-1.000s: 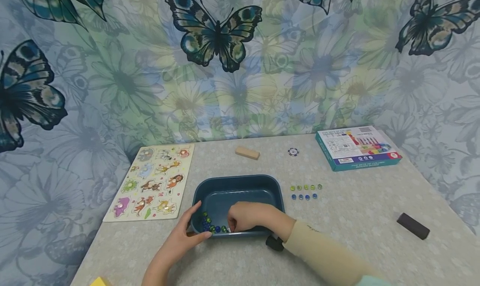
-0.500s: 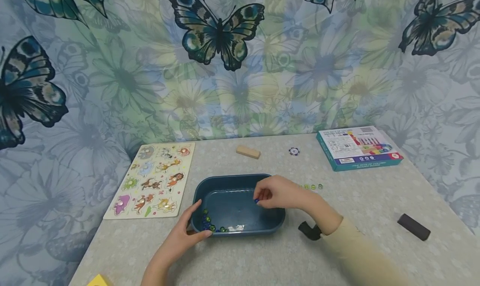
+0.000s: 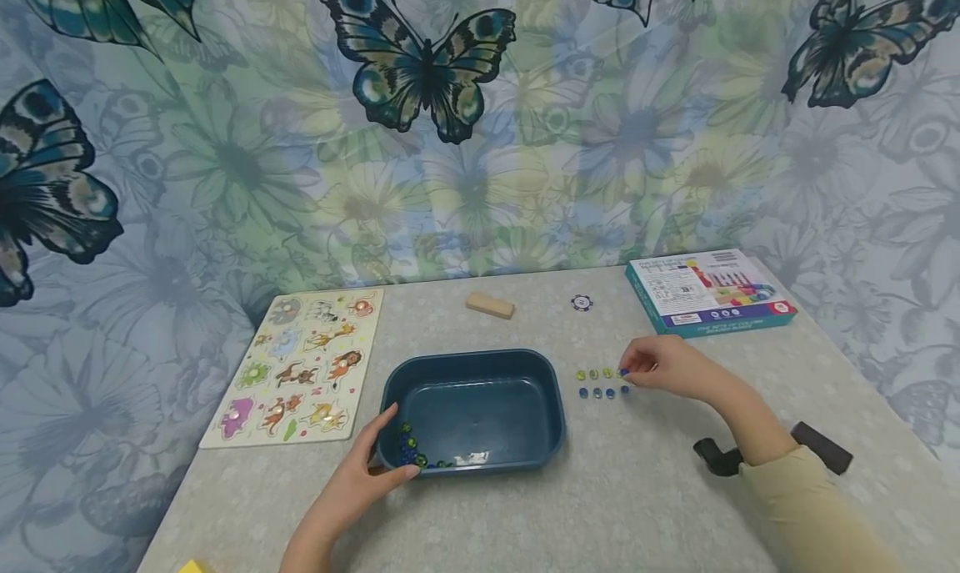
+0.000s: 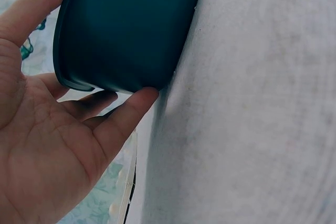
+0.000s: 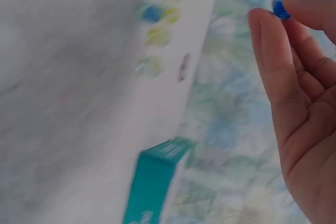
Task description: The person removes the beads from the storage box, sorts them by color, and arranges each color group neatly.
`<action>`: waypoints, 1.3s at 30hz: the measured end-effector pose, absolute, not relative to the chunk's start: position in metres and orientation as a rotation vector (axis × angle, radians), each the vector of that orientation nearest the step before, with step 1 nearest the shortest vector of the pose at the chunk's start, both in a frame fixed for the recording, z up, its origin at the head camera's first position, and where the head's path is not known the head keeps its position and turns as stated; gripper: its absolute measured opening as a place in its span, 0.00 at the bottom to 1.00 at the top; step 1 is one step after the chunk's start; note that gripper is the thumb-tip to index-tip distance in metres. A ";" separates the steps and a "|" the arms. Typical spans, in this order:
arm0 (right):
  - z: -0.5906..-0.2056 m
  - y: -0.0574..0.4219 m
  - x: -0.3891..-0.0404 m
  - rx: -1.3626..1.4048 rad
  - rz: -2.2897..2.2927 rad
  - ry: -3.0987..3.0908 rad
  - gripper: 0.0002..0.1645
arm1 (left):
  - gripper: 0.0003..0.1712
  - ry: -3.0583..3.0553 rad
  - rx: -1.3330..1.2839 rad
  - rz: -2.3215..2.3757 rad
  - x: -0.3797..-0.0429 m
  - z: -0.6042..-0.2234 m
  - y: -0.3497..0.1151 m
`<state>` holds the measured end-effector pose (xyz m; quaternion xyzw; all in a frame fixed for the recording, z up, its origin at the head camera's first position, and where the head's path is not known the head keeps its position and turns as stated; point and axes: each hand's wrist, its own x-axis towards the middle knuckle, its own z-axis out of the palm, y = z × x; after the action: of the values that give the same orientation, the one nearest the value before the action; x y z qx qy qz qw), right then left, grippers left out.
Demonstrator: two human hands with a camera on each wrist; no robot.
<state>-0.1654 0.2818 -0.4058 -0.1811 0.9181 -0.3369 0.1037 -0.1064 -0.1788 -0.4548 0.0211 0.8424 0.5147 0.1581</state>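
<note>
A dark blue plastic bin (image 3: 480,358) stands on the table with several green and blue marbles (image 3: 408,448) gathered in its near left corner. My left hand (image 3: 356,481) holds that corner, its thumb at the front rim and its fingers along the left side; the left wrist view shows fingertips against the outer wall (image 4: 126,30). Between thumb and finger, my right hand (image 3: 675,368) pinches a blue marble (image 5: 281,9) above the table, right of the bin. Just beneath and left of it lie a row of yellow-green marbles (image 3: 594,374) and a row of blue marbles (image 3: 597,394).
An animal puzzle board (image 3: 292,369) lies at left. Behind the bin are a wooden block (image 3: 490,305) and a poker chip (image 3: 582,303). A teal-edged game box (image 3: 708,294) sits at back right, a black bar (image 3: 822,447) at right, partly behind the right sleeve.
My right hand has taken a blue marble from the bin and carried it rightward, out over the marble rows. The left hand stays at the bin's corner.
</note>
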 end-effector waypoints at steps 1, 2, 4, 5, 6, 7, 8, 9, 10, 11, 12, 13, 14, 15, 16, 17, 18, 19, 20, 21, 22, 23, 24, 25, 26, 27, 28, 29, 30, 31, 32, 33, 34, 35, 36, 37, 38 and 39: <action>-0.410 0.288 -0.165 -0.508 -0.964 2.715 0.04 | 0.53 2.410 0.059 1.470 -0.106 -0.455 -0.179; -0.414 0.292 -0.165 -0.485 -0.933 2.719 0.04 | 0.53 2.411 0.058 1.467 -0.106 -0.455 -0.179; -0.422 0.300 -0.165 -0.448 -0.878 2.722 0.03 | 0.53 2.407 0.054 1.466 -0.106 -0.455 -0.179; -0.425 0.302 -0.165 -0.437 -0.863 2.720 0.03 | 0.53 2.406 0.051 1.465 -0.106 -0.455 -0.179; -0.429 0.304 -0.165 -0.429 -0.848 2.722 0.03 | 0.53 2.405 0.050 1.465 -0.107 -0.455 -0.179; -0.431 0.306 -0.166 -0.420 -0.840 2.720 0.03 | 0.53 2.404 0.051 1.466 -0.107 -0.456 -0.179; -0.434 0.307 -0.166 -0.400 -0.840 2.718 0.02 | 0.53 2.401 0.052 1.470 -0.107 -0.456 -0.179; -0.436 0.308 -0.166 -0.385 -0.843 2.715 0.02 | 0.53 2.397 0.053 1.475 -0.107 -0.456 -0.179; -0.438 0.308 -0.166 -0.369 -0.845 2.713 0.02 | 0.53 2.393 0.053 1.481 -0.107 -0.456 -0.179; -0.440 0.308 -0.167 -0.360 -0.843 2.712 0.02 | 0.53 2.390 0.054 1.486 -0.107 -0.456 -0.179; -0.441 0.308 -0.168 -0.352 -0.842 2.714 0.02 | 0.53 2.387 0.054 1.489 -0.107 -0.456 -0.180; -0.443 0.308 -0.168 -0.344 -0.840 2.713 0.02 | 0.53 2.386 0.053 1.490 -0.107 -0.456 -0.180; -0.444 0.307 -0.169 -0.330 -0.840 2.713 0.02 | 0.53 2.386 0.052 1.490 -0.107 -0.456 -0.180; -0.445 0.307 -0.169 -0.329 -0.834 2.715 0.02 | 0.53 2.386 0.052 1.490 -0.106 -0.456 -0.179; -0.446 0.306 -0.170 -0.325 -0.829 2.718 0.02 | 0.53 2.387 0.051 1.488 -0.107 -0.455 -0.179; -0.446 0.306 -0.171 -0.326 -0.826 2.718 0.02 | 0.53 2.389 0.051 1.485 -0.107 -0.455 -0.179; -0.447 0.305 -0.171 -0.321 -0.823 2.717 0.02 | 0.53 2.391 0.053 1.483 -0.106 -0.455 -0.179; -0.447 0.305 -0.171 -0.317 -0.821 2.716 0.02 | 0.53 2.391 0.054 1.483 -0.107 -0.454 -0.179; -0.447 0.304 -0.171 -0.313 -0.818 2.718 0.02 | 0.53 2.392 0.055 1.482 -0.107 -0.454 -0.179; -0.447 0.303 -0.172 -0.314 -0.814 2.719 0.02 | 0.53 2.392 0.055 1.483 -0.107 -0.454 -0.179; -0.447 0.303 -0.172 -0.318 -0.809 2.720 0.02 | 0.53 2.391 0.055 1.483 -0.107 -0.454 -0.179; -0.446 0.302 -0.172 -0.320 -0.804 2.721 0.02 | 0.53 2.390 0.056 1.485 -0.107 -0.454 -0.179; -0.446 0.302 -0.172 -0.319 -0.797 2.722 0.03 | 0.53 2.390 0.056 1.485 -0.107 -0.454 -0.179; -0.445 0.301 -0.172 -0.319 -0.792 2.723 0.03 | 0.53 2.390 0.057 1.486 -0.107 -0.454 -0.179; -0.444 0.301 -0.172 -0.319 -0.782 2.726 0.03 | 0.53 2.391 0.057 1.486 -0.107 -0.454 -0.179; -0.442 0.301 -0.171 -0.315 -0.773 2.728 0.04 | 0.53 2.388 0.058 1.489 -0.107 -0.455 -0.179; -0.440 0.300 -0.171 -0.314 -0.761 2.731 0.06 | 0.53 2.389 0.060 1.489 -0.107 -0.455 -0.179; -0.438 0.299 -0.171 -0.301 -0.756 2.735 0.07 | 0.53 2.389 0.061 1.490 -0.107 -0.455 -0.179; -0.435 0.298 -0.171 -0.292 -0.754 2.742 0.08 | 0.53 2.390 0.063 1.490 -0.107 -0.456 -0.179; -0.432 0.297 -0.171 -0.285 -0.752 2.753 0.09 | 0.53 2.390 0.064 1.491 -0.107 -0.456 -0.180; -0.428 0.294 -0.171 -0.284 -0.756 2.764 0.10 | 0.52 2.390 0.066 1.492 -0.107 -0.456 -0.179; -0.425 0.291 -0.171 -0.296 -0.764 2.779 0.11 | 0.53 2.393 0.068 1.490 -0.107 -0.457 -0.180; -0.421 0.287 -0.172 -0.319 -0.772 2.794 0.12 | 0.53 2.396 0.070 1.488 -0.107 -0.457 -0.180; -0.417 0.282 -0.172 -0.341 -0.790 2.806 0.12 | 0.53 2.397 0.071 1.490 -0.107 -0.457 -0.180; -0.414 0.275 -0.172 -0.376 -0.808 2.819 0.12 | 0.53 2.397 0.071 1.490 -0.107 -0.458 -0.180; -0.410 0.267 -0.172 -0.420 -0.828 2.829 0.12 | 0.53 2.398 0.072 1.491 -0.107 -0.458 -0.180; -0.407 0.258 -0.172 -0.472 -0.852 2.834 0.12 | 0.53 2.397 0.071 1.493 -0.106 -0.458 -0.180; -0.403 0.248 -0.171 -0.524 -0.877 2.835 0.12 | 0.53 2.398 0.070 1.494 -0.106 -0.458 -0.180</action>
<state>-0.1712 0.2480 -0.4032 -0.1734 0.9388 -0.2906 0.0641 -0.1062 -0.1805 -0.4585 0.0246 0.8379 0.5221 0.1573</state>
